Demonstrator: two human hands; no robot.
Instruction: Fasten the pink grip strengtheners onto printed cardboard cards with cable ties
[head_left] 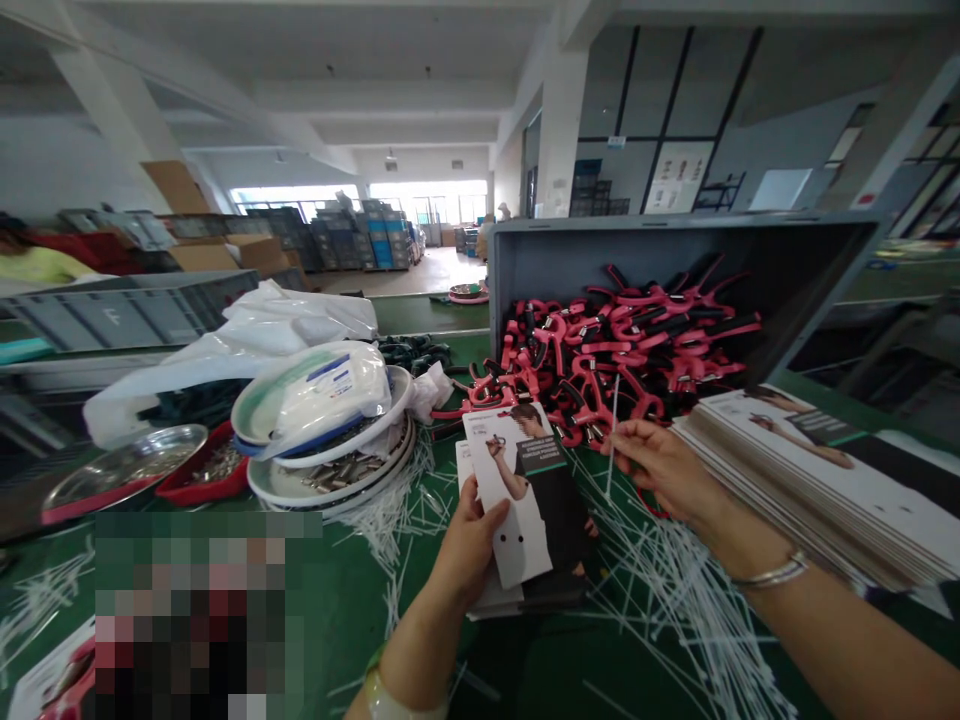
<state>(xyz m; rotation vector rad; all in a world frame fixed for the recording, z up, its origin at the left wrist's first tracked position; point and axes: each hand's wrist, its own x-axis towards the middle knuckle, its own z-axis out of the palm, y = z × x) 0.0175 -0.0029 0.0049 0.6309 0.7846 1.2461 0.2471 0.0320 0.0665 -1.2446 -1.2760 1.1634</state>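
Note:
My left hand (466, 535) is closed on a printed backing card (529, 530), thumb on top, over a small stack of the same cards on the green table. The card has two small punched holes near its lower end. Between the thumb and fingertips of my right hand (660, 465), a thin white cable tie (615, 400) points upward, apart from the card. Loose cable ties (697, 620) lie scattered below that hand. Just beyond, red and black hand grippers (592, 350) spill from a grey crate (817, 290) tipped on its side.
A thick stack of cards (810, 500) stands at the right. To the left are stacked round trays (259, 475) with metal parts and a plastic bag, a red tray (202, 490) and a metal dish (64, 495). A person in yellow (41, 265) is at the far left.

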